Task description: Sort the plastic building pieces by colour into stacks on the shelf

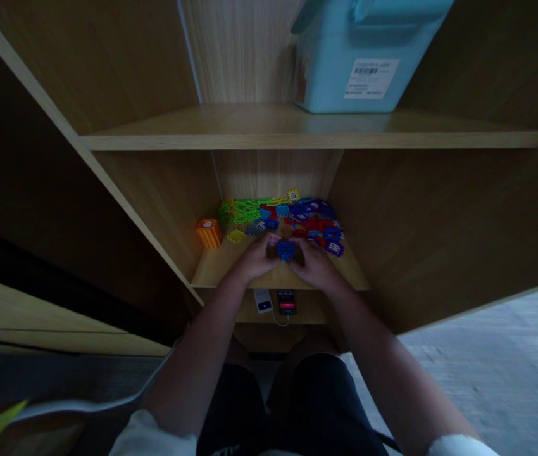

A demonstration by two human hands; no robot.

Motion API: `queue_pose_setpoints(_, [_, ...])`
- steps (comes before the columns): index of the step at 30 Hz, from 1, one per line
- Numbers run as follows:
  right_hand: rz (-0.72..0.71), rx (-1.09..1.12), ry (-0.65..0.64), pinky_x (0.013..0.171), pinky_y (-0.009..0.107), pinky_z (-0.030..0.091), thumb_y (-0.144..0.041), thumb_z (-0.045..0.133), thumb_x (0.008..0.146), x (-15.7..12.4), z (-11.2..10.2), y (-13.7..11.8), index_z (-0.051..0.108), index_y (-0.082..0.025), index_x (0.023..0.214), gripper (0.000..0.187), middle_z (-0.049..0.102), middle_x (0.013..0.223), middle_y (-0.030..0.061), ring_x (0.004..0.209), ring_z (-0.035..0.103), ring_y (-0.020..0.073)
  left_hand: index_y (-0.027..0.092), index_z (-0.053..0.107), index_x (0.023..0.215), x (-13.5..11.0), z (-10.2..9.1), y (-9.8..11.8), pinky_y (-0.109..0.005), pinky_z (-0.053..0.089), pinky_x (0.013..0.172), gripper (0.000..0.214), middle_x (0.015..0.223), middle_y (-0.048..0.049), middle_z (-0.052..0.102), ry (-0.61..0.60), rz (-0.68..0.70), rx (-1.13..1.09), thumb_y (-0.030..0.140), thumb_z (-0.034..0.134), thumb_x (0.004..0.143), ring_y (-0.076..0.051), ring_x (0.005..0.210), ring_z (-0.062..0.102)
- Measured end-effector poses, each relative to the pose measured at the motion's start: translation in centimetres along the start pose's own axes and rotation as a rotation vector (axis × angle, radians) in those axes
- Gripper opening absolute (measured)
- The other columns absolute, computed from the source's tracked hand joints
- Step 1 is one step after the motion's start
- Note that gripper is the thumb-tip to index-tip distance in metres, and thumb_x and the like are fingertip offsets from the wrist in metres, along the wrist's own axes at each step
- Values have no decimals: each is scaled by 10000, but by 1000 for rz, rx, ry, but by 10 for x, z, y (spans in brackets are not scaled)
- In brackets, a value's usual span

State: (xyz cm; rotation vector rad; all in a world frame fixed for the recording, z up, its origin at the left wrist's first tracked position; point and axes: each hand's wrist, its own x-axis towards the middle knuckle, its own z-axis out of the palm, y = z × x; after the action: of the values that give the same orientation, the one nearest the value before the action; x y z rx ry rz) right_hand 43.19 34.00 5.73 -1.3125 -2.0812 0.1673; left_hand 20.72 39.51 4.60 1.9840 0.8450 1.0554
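Between my two hands is a small stack of blue toothed plastic building pieces [285, 251], held just above the wooden shelf. My left hand [260, 256] grips it from the left, with thumb and fingers curled around the side. On the opposite side my right hand [314, 261] closes on the same stack. Behind them lies a spread of similar pieces: green ones [243, 210] at the back left, red ones [316, 225] and dark blue ones [314, 209] at the right. A yellow piece [236, 236] lies left of my left hand. An orange stack [209, 234] stands by the left wall.
Cabinet walls rise on both sides. Above, an upper shelf [250, 130] carries a light blue lidded bin [326, 76] with a white label. Below the working shelf, a white power bank [262, 300] is cabled to a phone [287, 303] with a lit screen.
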Motion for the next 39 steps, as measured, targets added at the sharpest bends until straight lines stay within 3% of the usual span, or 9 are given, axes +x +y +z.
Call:
queue_pose_setpoints(13, [2, -15, 5, 1092, 547, 552, -313, 674, 929, 0, 0, 0, 560, -207, 1447, 541, 723, 1361, 161, 1264, 675, 367, 208, 605, 1267, 1, 0, 1, -489, 529, 1138, 531, 1280, -112, 721, 0, -4, 4, 105, 788, 779, -247, 1196, 704])
queue_pose_setpoints(19, [-13, 7, 21, 1160, 579, 508, -292, 679, 890, 0, 0, 1, 537, -216, 1477, 609, 678, 1432, 162, 1350, 631, 371, 221, 615, 1256, 0, 0, 4, -488, 529, 1144, 545, 1268, -96, 731, -4, 19, 4, 66, 768, 757, -250, 1208, 701])
queue_pose_setpoints(28, [36, 83, 92, 1173, 556, 508, -205, 586, 876, 1, 2, 8, 563, -213, 1404, 528, 690, 1377, 154, 1328, 641, 333, 213, 602, 1275, -1, -1, 3, -520, 511, 1170, 562, 1310, -127, 708, 10, -11, 20, 97, 781, 755, -272, 1238, 686])
queue_pose_setpoints(33, [64, 97, 146, 1141, 534, 529, -158, 525, 876, 1, 1, 10, 588, -213, 1341, 472, 712, 1299, 146, 1265, 669, 310, 218, 602, 1254, 2, -2, -1, -508, 514, 1163, 508, 1298, -113, 713, 83, -25, 10, 78, 716, 779, -245, 1217, 680])
queue_pose_setpoints(39, [56, 103, 74, 1155, 548, 524, -228, 641, 880, 0, -1, 5, 554, -244, 1413, 540, 694, 1394, 139, 1312, 660, 326, 211, 614, 1132, 5, -2, -1, -456, 533, 1132, 413, 1187, -82, 716, 185, -57, -49, 14, 647, 771, -205, 1154, 684])
